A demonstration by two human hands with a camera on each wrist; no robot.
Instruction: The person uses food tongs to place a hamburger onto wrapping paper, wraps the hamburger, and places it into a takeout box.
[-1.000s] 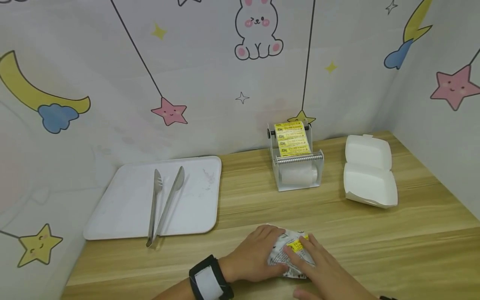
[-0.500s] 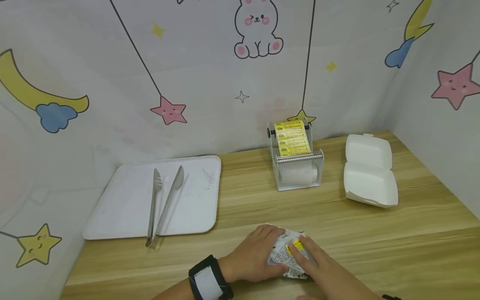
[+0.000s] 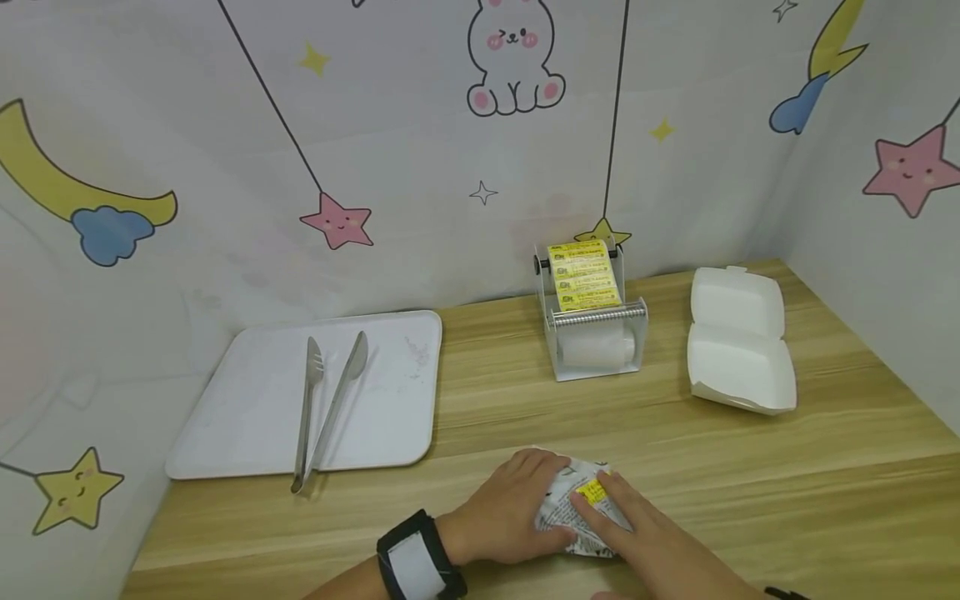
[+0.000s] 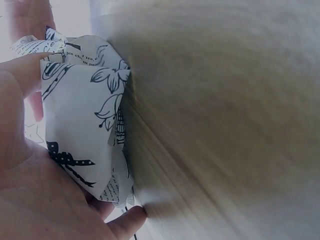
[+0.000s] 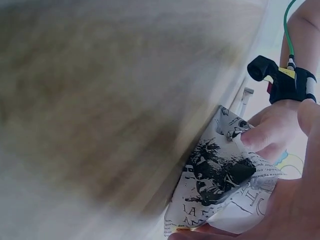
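A packet wrapped in printed newsprint-style paper (image 3: 557,510) rests on the wooden table near its front edge. My left hand (image 3: 506,512) grips the packet's left side, fingers over the far end and thumb at the near side. On top sits a small yellow label (image 3: 592,492), partly covered by the fingers of my right hand (image 3: 648,537), which press down fairly straight. In the left wrist view the wrapped packet (image 4: 80,120) shows flower and ribbon drawings beside the left palm. From the right wrist, the paper packet's folded end (image 5: 215,172) shows; its contents are hidden.
A label dispenser (image 3: 592,333) with a roll of yellow labels stands at the back. To its right lies an open white foam box (image 3: 738,362). Metal tongs (image 3: 330,417) rest across a white tray (image 3: 401,417) on the left. A printed curtain hangs behind.
My right fingers have shifted slightly on the label and the right thumb has dropped lower, nearly out of the head view. The left hand and the packet stay in place.
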